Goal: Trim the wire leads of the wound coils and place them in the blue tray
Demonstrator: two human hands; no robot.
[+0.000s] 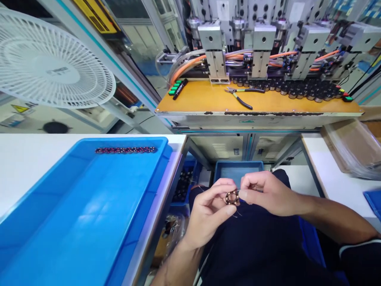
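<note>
Above my lap, my left hand [210,208] holds a small ring-shaped motor stator [232,198] with copper windings, between thumb and fingers. Thin loose wire ends stick out from it, below and to the left. My right hand [264,192] is closed in a pinch at the stator's right edge, where a fine wire runs to the fingertips. Its remaining fingers are curled in. A row of similar small wound parts [126,150] lies along the far end of the blue tray [89,190] on my left.
A machine bench [193,101] ahead carries pliers [242,96], a black marker [180,89] and several dark cylindrical parts [309,89] beneath metal fixtures. A white fan [53,63] stands at left. Blue bins [238,163] sit low ahead; a cardboard box [351,147] rests at right.
</note>
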